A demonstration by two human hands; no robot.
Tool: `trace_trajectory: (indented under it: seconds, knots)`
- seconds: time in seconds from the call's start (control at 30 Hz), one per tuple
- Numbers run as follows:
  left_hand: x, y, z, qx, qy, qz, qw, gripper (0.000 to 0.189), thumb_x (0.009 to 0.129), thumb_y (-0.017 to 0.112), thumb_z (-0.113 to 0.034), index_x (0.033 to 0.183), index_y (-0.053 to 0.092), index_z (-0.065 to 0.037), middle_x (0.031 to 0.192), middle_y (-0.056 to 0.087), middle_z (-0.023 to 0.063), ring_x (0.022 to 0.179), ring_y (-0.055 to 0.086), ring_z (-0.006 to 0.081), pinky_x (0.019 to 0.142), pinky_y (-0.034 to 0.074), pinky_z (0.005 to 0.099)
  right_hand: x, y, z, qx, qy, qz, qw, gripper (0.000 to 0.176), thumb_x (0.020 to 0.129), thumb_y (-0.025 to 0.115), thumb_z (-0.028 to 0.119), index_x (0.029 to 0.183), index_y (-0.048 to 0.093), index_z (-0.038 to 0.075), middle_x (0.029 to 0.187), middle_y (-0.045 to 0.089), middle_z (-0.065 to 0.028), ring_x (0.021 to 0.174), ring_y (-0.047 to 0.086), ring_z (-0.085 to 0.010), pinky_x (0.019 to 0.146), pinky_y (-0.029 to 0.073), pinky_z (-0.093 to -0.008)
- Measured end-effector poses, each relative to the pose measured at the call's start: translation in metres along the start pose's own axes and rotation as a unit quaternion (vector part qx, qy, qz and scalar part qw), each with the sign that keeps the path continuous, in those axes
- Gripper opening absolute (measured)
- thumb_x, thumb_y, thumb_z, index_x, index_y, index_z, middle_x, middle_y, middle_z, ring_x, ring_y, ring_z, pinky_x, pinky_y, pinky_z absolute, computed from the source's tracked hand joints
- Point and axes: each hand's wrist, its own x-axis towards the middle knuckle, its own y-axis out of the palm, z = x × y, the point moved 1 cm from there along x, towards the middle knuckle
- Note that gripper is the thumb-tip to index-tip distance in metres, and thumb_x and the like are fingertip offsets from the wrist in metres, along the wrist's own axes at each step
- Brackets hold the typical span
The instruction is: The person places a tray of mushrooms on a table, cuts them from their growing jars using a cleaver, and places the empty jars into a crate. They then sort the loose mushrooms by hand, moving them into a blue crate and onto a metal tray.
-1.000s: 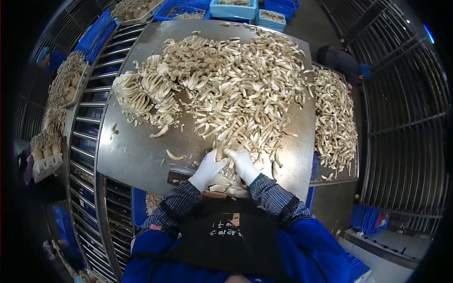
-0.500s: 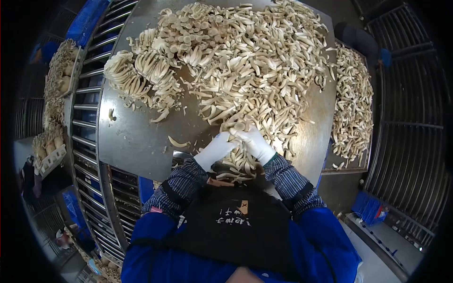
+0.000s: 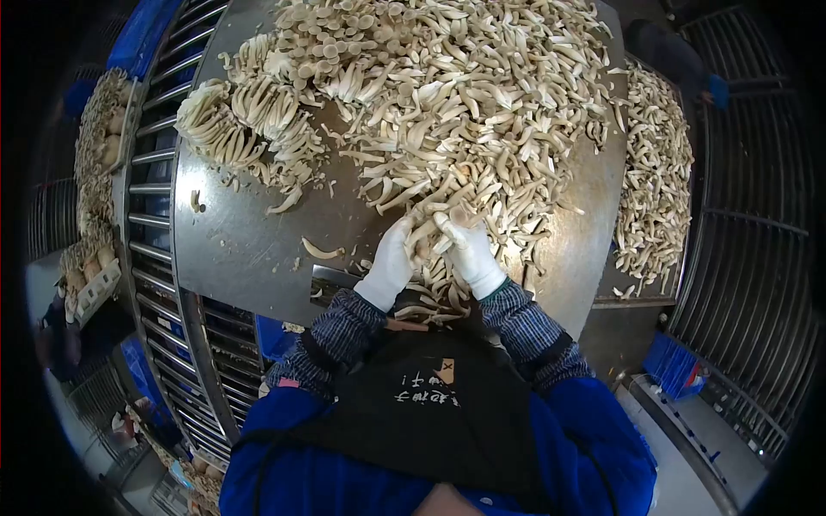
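White gloves cover both of my hands at the near edge of a big mushroom pile [image 3: 490, 112] on the metal table [image 3: 249, 258]. My left hand [image 3: 391, 265] curls around pale-stemmed mushrooms [image 3: 424, 232]. From the other side, my right hand [image 3: 471, 256] grips mushrooms with its fingers bent over the stems; its fingertips are partly hidden. More loose mushrooms [image 3: 440, 288] lie below and between my wrists, close to my black apron [image 3: 430, 387]. A single mushroom [image 3: 322, 249] rests on bare metal left of my left hand.
Mushroom clusters [image 3: 249, 112] sit at the table's left. Alongside runs a roller conveyor [image 3: 153, 189], with mushroom-filled crates [image 3: 99, 288] beyond it. A second mushroom heap [image 3: 651, 172] lies on the right, near another person's dark sleeve [image 3: 662, 52]. A blue crate [image 3: 673, 368] stands lower right.
My hands have moved slightly apart, and the mushrooms between them show more. The view has shifted a little, so the table and pile appear higher.
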Motion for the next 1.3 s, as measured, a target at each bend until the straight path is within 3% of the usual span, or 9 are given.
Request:
trace_trajectory:
  seconds: [0.17,0.27,0.33,0.43,0.63,0.73,0.93,1.1,1.3]
  knots:
    - [0.005,-0.010,-0.031,0.410,0.119,-0.086,0.900,0.035,0.103,0.057,-0.033,0.076,0.056,-0.010,0.057,0.048,-0.0035,0.043,0.044,0.0042,0.040,0.032,0.0224,0.006,0.005,0.032,-0.009,-0.106,-0.055,0.993,0.034,0.103,0.055,0.034,0.111,0.061,0.002,0.100,0.067,-0.0068,0.089,0.067,-0.0178,0.065,0.058,-0.0326]
    - [0.035,-0.024,-0.068,0.419,0.183,-0.124,0.881,0.019,0.096,0.064,-0.019,0.107,0.066,-0.003,0.082,0.063,0.0010,0.071,0.058,0.0109,0.063,0.046,0.0285,0.028,-0.032,0.016,0.145,-0.141,0.119,0.972,0.041,0.104,0.054,0.043,0.105,0.058,0.003,0.107,0.067,-0.0086,0.106,0.067,-0.0197,0.085,0.059,-0.0344]
    - [0.080,-0.047,-0.091,0.601,0.447,-0.133,0.650,0.032,0.088,0.065,-0.012,0.120,0.065,-0.008,0.102,0.066,0.0078,0.090,0.063,0.0243,0.079,0.049,0.0380,0.016,0.001,-0.001,0.194,0.006,-0.124,0.973,0.041,0.105,0.051,0.045,0.111,0.061,0.006,0.115,0.067,-0.0109,0.115,0.064,-0.0251,0.092,0.056,-0.0354]
    - [0.107,-0.036,-0.126,0.720,0.473,-0.145,0.487,0.039,0.082,0.065,-0.012,0.121,0.062,-0.012,0.114,0.064,0.0135,0.106,0.061,0.0345,0.088,0.049,0.0453,-0.009,0.024,-0.044,-0.027,0.102,-0.038,0.994,0.056,0.104,0.054,0.042,0.138,0.050,-0.002,0.129,0.064,-0.0174,0.114,0.065,-0.0244,0.098,0.054,-0.0359]
    - [0.110,-0.018,-0.145,0.816,0.238,-0.080,0.522,0.040,0.086,0.069,-0.031,0.118,0.060,-0.009,0.107,0.069,0.0181,0.100,0.066,0.0366,0.085,0.051,0.0469,0.036,0.016,-0.053,0.012,0.198,-0.012,0.980,0.043,0.105,0.053,0.020,0.140,0.048,-0.005,0.123,0.066,-0.0149,0.103,0.067,-0.0192,0.088,0.059,-0.0309]
    - [0.104,-0.018,-0.146,0.814,0.206,-0.083,0.537,0.045,0.090,0.068,-0.037,0.125,0.059,-0.009,0.105,0.071,0.0175,0.092,0.068,0.0393,0.081,0.052,0.0477,0.061,-0.006,-0.035,-0.081,0.029,-0.056,0.995,0.040,0.106,0.052,0.021,0.137,0.051,-0.004,0.110,0.072,-0.0133,0.093,0.071,-0.0198,0.079,0.060,-0.0293]
    - [0.093,-0.008,-0.162,0.713,0.303,-0.057,0.630,0.043,0.093,0.054,-0.007,0.136,0.058,-0.008,0.119,0.068,0.0219,0.106,0.066,0.0373,0.095,0.051,0.0426,0.076,-0.032,0.006,-0.059,-0.074,-0.120,0.988,0.050,0.108,0.048,0.033,0.142,0.048,-0.004,0.116,0.070,-0.0174,0.097,0.071,-0.0231,0.088,0.058,-0.0318]
    - [0.150,-0.022,-0.213,0.667,0.560,-0.158,0.466,0.037,0.092,0.057,-0.009,0.128,0.063,-0.002,0.123,0.066,0.0203,0.115,0.061,0.0381,0.103,0.046,0.0434,0.056,-0.024,-0.009,-0.095,-0.046,-0.072,0.992,0.042,0.108,0.044,0.011,0.147,0.045,-0.003,0.117,0.069,-0.0118,0.099,0.068,-0.0166,0.089,0.056,-0.0273]
    - [0.186,0.008,-0.249,0.787,0.133,-0.313,0.514,0.110,0.074,0.073,-0.062,0.155,0.030,-0.002,0.139,0.057,0.0235,0.134,0.045,0.0465,0.115,0.030,0.0529,0.051,-0.037,-0.029,-0.074,-0.016,-0.048,0.996,0.041,0.108,0.048,0.016,0.144,0.048,-0.002,0.118,0.069,-0.0134,0.101,0.067,-0.0175,0.092,0.054,-0.0287]
